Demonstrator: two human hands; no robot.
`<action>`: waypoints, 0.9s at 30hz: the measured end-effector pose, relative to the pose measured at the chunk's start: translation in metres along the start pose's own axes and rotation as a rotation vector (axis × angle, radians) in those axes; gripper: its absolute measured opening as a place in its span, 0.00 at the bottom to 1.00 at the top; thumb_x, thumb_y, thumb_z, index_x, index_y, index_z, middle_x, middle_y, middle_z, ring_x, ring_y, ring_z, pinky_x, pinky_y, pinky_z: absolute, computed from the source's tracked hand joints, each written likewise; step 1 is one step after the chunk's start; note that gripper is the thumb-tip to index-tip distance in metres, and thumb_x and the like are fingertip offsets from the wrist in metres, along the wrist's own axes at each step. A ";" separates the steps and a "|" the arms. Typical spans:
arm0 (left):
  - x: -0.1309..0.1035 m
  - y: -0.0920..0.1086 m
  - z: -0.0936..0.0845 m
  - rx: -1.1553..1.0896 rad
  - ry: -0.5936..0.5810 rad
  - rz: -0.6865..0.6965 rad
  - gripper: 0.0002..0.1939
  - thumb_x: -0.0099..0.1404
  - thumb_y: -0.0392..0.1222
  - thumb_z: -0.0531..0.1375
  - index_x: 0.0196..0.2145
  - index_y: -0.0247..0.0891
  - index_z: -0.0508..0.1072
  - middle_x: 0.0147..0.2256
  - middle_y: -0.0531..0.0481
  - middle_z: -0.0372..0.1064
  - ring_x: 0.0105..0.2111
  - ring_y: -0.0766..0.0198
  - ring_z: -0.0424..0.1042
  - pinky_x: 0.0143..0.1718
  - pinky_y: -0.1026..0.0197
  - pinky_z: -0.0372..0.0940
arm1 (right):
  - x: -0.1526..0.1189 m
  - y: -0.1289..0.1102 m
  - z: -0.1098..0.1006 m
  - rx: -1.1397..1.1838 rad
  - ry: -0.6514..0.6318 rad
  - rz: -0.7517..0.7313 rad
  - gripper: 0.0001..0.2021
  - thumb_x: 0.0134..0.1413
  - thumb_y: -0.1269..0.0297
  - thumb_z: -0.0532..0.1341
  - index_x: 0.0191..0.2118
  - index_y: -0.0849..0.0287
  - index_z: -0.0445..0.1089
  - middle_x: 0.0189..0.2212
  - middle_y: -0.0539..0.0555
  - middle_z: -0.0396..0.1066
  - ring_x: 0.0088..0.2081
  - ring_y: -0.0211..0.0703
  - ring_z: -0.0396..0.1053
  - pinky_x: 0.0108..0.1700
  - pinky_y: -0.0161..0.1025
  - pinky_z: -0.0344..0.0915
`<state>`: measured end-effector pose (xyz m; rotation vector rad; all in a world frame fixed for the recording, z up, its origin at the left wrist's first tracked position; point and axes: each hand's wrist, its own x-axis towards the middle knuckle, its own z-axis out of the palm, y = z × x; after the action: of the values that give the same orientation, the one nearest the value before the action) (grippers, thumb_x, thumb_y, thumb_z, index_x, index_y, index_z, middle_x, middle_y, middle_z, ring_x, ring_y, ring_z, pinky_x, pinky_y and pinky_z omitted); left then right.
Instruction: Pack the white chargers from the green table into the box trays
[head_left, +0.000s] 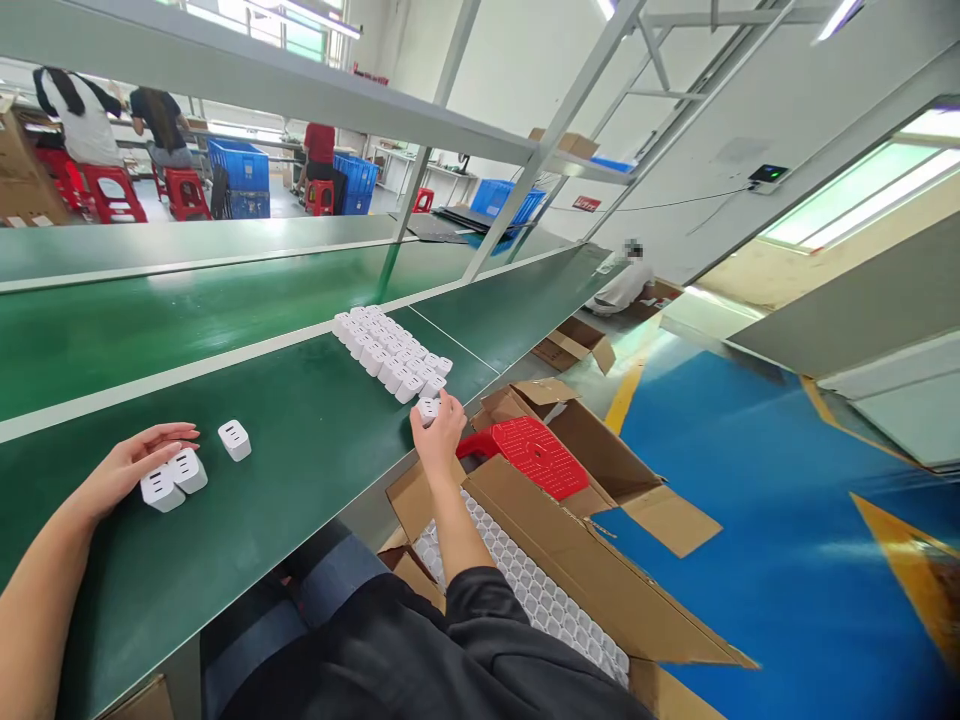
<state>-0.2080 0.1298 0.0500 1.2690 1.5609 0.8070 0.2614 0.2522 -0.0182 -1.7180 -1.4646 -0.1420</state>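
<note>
My left hand (142, 462) rests at the left on the green table (300, 470), its fingers stretched out behind a pair of white chargers (172, 480) and touching them. A single white charger (235, 440) stands a little to the right of that pair. Farther right, my right hand (441, 425) is closed round one white charger (428, 408) near the table's front edge. Just beyond it, a block of several white chargers (386, 350) stands packed in rows.
An open carton (585, 560) full of white round-topped pieces is below my right arm, beside a red stool (536, 455). Metal shelf posts (517, 205) rise behind the table. People sit farther back; one person (626, 280) crouches near cartons.
</note>
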 end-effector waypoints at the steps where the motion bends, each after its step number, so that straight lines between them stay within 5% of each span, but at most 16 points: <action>1: 0.000 0.000 0.000 0.001 0.001 -0.001 0.39 0.55 0.69 0.63 0.57 0.43 0.67 0.57 0.43 0.69 0.56 0.46 0.69 0.52 0.54 0.69 | 0.000 -0.002 0.004 -0.011 0.020 0.034 0.30 0.58 0.51 0.55 0.62 0.61 0.59 0.56 0.69 0.59 0.52 0.62 0.60 0.51 0.59 0.62; 8: -0.005 0.005 0.002 -0.006 0.016 0.025 0.30 0.56 0.67 0.64 0.53 0.51 0.71 0.53 0.52 0.74 0.54 0.49 0.71 0.52 0.52 0.70 | -0.001 -0.005 0.011 0.036 0.051 0.074 0.39 0.54 0.41 0.59 0.65 0.61 0.57 0.61 0.72 0.51 0.53 0.64 0.57 0.51 0.62 0.62; 15: -0.006 0.007 0.004 -0.043 0.027 0.055 0.32 0.53 0.67 0.66 0.51 0.49 0.73 0.53 0.50 0.74 0.53 0.47 0.72 0.51 0.51 0.71 | -0.006 0.001 -0.007 0.094 -0.004 -0.134 0.21 0.60 0.54 0.57 0.55 0.57 0.71 0.51 0.63 0.59 0.44 0.49 0.62 0.49 0.50 0.66; 21: -0.003 0.004 0.003 -0.051 0.013 0.100 0.34 0.55 0.67 0.65 0.53 0.42 0.71 0.56 0.42 0.71 0.55 0.46 0.71 0.53 0.51 0.70 | 0.002 -0.006 0.002 0.077 0.035 -0.107 0.20 0.60 0.56 0.56 0.50 0.63 0.74 0.48 0.65 0.58 0.46 0.52 0.61 0.49 0.51 0.65; 27: -0.024 0.027 0.020 0.447 0.094 0.210 0.38 0.59 0.71 0.58 0.58 0.45 0.68 0.59 0.44 0.67 0.54 0.50 0.70 0.53 0.52 0.67 | -0.007 0.008 -0.001 0.080 0.077 -0.143 0.23 0.56 0.52 0.60 0.51 0.64 0.73 0.50 0.68 0.56 0.40 0.50 0.61 0.47 0.53 0.66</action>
<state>-0.1787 0.1119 0.0738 1.7622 1.7662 0.6736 0.2664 0.2473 -0.0256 -1.5282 -1.5155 -0.2202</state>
